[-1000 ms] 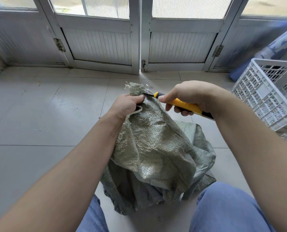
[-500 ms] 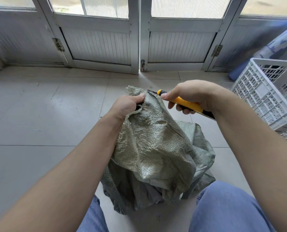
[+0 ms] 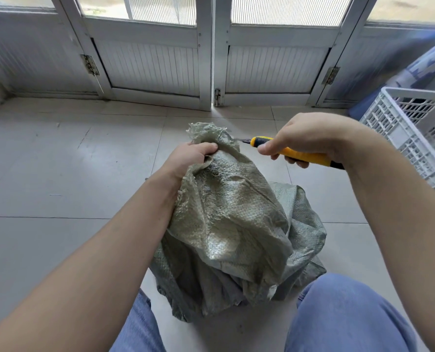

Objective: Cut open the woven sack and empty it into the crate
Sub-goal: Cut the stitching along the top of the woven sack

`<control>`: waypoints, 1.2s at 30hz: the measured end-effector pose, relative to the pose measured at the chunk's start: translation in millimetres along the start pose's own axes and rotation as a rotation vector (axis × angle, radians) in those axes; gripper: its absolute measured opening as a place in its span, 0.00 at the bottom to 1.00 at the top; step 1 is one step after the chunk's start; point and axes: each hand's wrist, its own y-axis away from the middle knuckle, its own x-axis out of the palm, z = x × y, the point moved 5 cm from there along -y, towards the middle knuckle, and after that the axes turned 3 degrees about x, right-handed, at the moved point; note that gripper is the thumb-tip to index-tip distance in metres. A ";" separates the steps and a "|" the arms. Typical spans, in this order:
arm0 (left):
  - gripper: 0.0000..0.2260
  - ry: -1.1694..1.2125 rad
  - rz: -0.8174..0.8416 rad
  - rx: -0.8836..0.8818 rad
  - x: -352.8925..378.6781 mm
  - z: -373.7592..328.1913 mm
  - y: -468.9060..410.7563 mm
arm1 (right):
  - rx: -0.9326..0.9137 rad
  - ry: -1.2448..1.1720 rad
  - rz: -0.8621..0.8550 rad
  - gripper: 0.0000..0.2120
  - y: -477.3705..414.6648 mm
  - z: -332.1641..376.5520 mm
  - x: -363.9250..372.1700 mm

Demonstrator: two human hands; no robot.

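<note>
A grey-green woven sack (image 3: pixel 234 224) stands crumpled on the tiled floor between my knees. My left hand (image 3: pixel 188 158) grips its bunched neck just below the frayed top. My right hand (image 3: pixel 310 135) is closed around a yellow utility knife (image 3: pixel 297 153). The knife's short blade tip touches the right side of the sack's neck. The white slotted plastic crate (image 3: pixel 412 130) sits at the right edge, partly out of frame. The sack's contents are hidden.
White double doors (image 3: pixel 211 59) with ribbed panels close off the floor ahead. A blue rolled object (image 3: pixel 429 64) leans behind the crate. My knees in blue trousers (image 3: pixel 346 313) frame the sack from below. Pale floor tiles (image 3: pixel 59 174) stretch to the left.
My right hand has drawn the knife to the right, from across the sack's neck to its right edge. The left hand keeps its hold on the neck.
</note>
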 end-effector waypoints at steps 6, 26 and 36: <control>0.10 -0.060 0.039 0.002 5.3 0.0 -2.3 | -0.058 0.156 -0.053 0.18 -0.2 5.1 3.2; 0.10 -0.237 0.042 0.081 1.5 -4.9 -7.0 | -0.111 0.351 -0.136 0.14 0.5 18.3 0.5; 0.11 -0.218 0.063 0.098 3.7 -4.5 -7.0 | -0.103 0.424 -0.169 0.15 -0.8 22.2 3.5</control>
